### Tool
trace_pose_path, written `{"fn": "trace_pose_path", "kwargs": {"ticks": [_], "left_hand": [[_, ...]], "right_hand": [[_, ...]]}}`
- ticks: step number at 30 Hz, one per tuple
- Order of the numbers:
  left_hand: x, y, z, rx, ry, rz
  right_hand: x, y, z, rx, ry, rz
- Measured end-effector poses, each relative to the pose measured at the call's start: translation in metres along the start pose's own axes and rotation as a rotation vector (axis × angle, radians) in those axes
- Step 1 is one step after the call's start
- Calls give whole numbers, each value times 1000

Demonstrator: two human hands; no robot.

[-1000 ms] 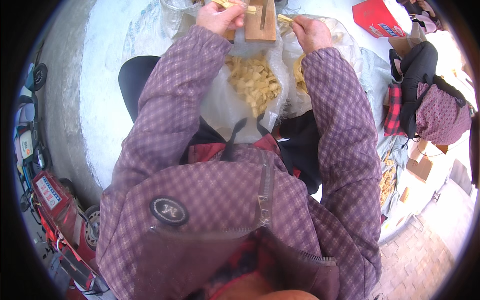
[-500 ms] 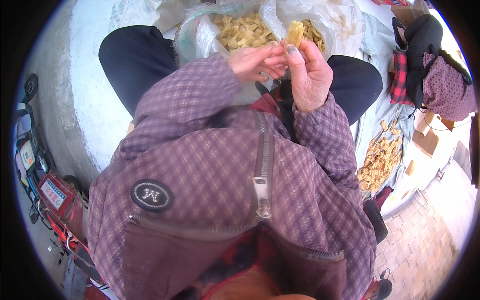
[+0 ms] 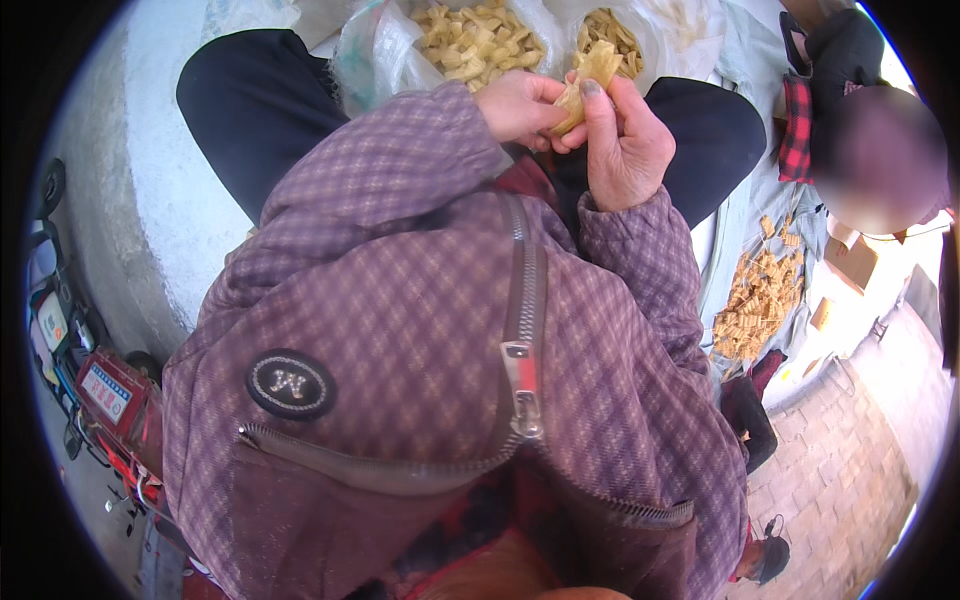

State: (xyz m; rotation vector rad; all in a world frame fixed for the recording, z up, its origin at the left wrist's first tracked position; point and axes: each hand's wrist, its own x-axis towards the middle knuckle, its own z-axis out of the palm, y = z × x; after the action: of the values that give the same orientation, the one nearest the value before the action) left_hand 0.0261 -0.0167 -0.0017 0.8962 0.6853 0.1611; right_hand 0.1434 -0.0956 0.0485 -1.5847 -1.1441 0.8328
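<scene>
Above my lap, both hands hold one pale yellow, crinkled strip (image 3: 599,64), whose exact kind I cannot make out. My right hand (image 3: 632,150) pinches its upper part between thumb and fingers. The fingers of my left hand (image 3: 515,106) are closed on the lower end, partly hidden behind the strip. Just beyond the hands stands an open whitish plastic bag (image 3: 396,62) filled with short yellow pieces (image 3: 475,45). To its right, a second pile of yellow-brown pieces (image 3: 606,30) sits in another plastic bag (image 3: 688,30).
My bent knees (image 3: 262,105) lie on either side of the hands. At the right, a heap of ridged tan pieces (image 3: 760,300) lies on a pale sheet, near a cardboard box (image 3: 853,262). Another person (image 3: 880,150) sits at the upper right. Red vehicles (image 3: 120,400) stand at the left.
My left fingers have closed round the strip's lower end, and more of the strip shows between the hands. The person at the right has leaned. My view has shifted slightly.
</scene>
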Motion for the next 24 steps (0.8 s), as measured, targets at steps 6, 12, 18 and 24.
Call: {"fn": "trace_pose_path", "kwargs": {"ticks": [6,12,18,24], "left_hand": [[-11,-4,-8,606,0,97],[-22,13,-16,683,-33,57],[-27,9,-18,1133,158,258],[-27,4,-15,1065,312,758]], "right_hand": [[-4,20,9,-29,-108,127],[-5,18,16,-21,-122,42],[-7,19,18,-110,-176,181],[1,25,9,206,-318,435]]}}
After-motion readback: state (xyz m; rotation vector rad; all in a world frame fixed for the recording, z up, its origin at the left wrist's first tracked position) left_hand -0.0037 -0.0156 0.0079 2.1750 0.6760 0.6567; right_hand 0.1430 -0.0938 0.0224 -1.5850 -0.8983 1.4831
